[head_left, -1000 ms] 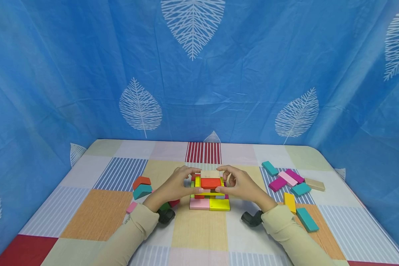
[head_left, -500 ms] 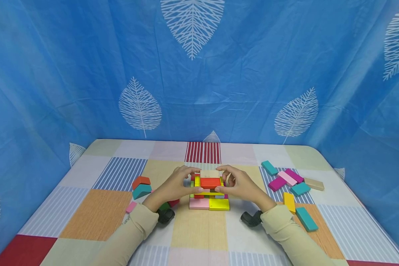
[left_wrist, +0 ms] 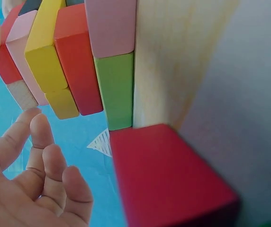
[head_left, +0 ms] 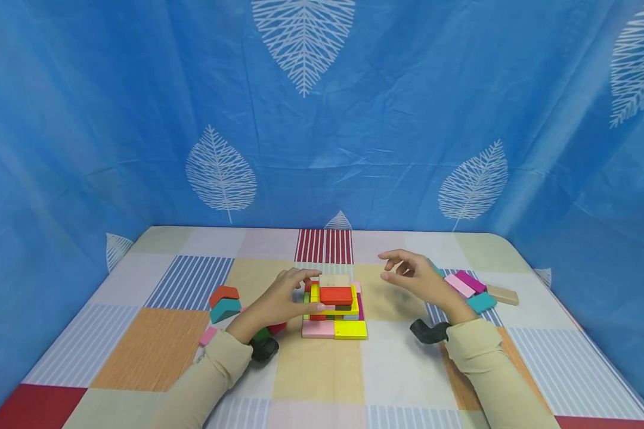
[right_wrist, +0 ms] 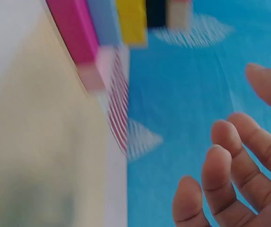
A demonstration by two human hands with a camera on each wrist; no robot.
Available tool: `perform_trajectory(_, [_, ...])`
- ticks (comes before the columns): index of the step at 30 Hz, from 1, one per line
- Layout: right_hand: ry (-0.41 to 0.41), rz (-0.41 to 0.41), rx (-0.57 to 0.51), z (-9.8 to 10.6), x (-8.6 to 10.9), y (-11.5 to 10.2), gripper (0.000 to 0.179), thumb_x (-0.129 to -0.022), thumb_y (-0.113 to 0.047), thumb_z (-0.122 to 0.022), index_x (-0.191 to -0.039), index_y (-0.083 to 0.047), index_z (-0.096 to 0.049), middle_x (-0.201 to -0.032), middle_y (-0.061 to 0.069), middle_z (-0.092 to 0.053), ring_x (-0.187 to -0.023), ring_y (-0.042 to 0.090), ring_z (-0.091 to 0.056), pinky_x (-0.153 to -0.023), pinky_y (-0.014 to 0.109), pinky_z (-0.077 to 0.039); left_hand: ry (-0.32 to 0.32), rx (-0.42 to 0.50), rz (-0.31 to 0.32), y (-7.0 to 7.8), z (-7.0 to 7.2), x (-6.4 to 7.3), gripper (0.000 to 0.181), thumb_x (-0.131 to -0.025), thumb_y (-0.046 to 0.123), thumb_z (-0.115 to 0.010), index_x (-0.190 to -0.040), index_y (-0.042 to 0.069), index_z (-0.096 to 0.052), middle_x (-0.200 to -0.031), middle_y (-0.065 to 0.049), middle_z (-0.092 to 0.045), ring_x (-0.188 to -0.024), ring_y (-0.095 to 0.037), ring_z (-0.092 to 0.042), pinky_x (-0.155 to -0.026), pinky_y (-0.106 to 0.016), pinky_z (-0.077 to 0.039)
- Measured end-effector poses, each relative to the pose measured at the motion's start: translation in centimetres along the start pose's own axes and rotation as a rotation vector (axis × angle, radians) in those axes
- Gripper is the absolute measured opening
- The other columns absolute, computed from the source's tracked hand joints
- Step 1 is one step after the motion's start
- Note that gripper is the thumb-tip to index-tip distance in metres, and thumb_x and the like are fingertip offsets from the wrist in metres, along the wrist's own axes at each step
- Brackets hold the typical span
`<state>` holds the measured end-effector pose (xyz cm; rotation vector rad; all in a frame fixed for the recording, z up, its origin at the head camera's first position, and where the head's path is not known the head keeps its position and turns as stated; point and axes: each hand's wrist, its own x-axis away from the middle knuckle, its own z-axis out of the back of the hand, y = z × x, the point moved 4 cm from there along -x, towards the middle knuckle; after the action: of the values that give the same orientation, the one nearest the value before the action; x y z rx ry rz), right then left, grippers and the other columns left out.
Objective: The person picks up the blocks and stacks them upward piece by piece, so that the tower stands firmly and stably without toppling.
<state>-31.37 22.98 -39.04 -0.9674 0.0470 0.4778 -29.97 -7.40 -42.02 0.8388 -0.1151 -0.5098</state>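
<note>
A layered stack of coloured wooden blocks stands mid-table, topped by a red block (head_left: 336,295) and a plain wood block (head_left: 334,279). Below them are yellow blocks (head_left: 333,311), and a pink block (head_left: 318,329) and a yellow block (head_left: 350,329) lie at its front base. My left hand (head_left: 281,298) is at the stack's left side, thumb in front and index finger by the plain block. In the left wrist view, its index fingertip (left_wrist: 31,113) sits at that block's corner; whether it touches is unclear. My right hand (head_left: 415,277) hovers right of the stack, fingers loosely bent around nothing.
Loose blocks lie at the right: pink (head_left: 460,285), magenta (head_left: 471,282), teal (head_left: 482,302) and plain wood (head_left: 502,295). Further blocks, orange (head_left: 224,295) and teal (head_left: 225,311), lie at the left, some partly behind the left arm. A blue curtain (head_left: 322,149) rises behind the table.
My right hand has left the top of the stack and moved right, its fingers parting from the blocks. The left hand stays by the stack. The view has shifted slightly.
</note>
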Motion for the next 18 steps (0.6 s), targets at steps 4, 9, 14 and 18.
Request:
perform_trajectory(4, [0.013,0.009,0.036,2.8,0.9,1.0,0.030,-0.104,-0.005,-0.069,-0.132,0.007,-0.070,-0.109,0.015,-0.072,-0.091,0.016,-0.066,-0.079,0.026,-0.057,0.005,-0.011,-0.006,0.0,0.0,0.0,0.070,-0.093,0.028,-0.087,-0.153,0.008,-0.058,-0.134,-0.013,-0.063,-0.125,-0.034,-0.053,-0.101,-0.056,-0.055])
perform_trajectory(9, [-0.033,-0.050,0.052,5.6,2.6,2.7,0.029,-0.107,-0.005,-0.065,-0.132,0.009,-0.069,-0.122,0.027,-0.069,-0.096,0.018,-0.066,-0.079,0.031,-0.058,0.004,-0.013,-0.006,0.2,0.0,0.0,0.068,-0.093,0.028,-0.087,-0.152,0.008,-0.059,-0.135,-0.014,-0.063,-0.125,-0.034,-0.053,-0.102,-0.058,-0.055])
perform_trajectory(14, [-0.078,-0.187,0.120,7.5,4.3,4.8,0.025,-0.105,-0.003,-0.067,-0.127,0.009,-0.070,-0.119,0.025,-0.070,-0.092,0.023,-0.064,-0.071,0.032,-0.059,0.002,-0.011,-0.002,0.2,0.0,0.0,0.068,-0.093,0.028,-0.087,-0.152,0.008,-0.059,-0.135,-0.014,-0.063,-0.126,-0.034,-0.053,-0.102,-0.058,-0.055])
perform_trajectory(18, [-0.122,-0.224,0.204,8.3,5.0,6.1,0.024,-0.099,0.009,-0.066,-0.122,0.010,-0.072,-0.111,0.022,-0.072,-0.087,0.024,-0.059,-0.070,0.028,-0.058,0.007,-0.014,0.014,0.1,0.0,0.0,0.068,-0.093,0.029,-0.087,-0.152,0.008,-0.060,-0.136,-0.014,-0.062,-0.126,-0.034,-0.053,-0.102,-0.058,-0.055])
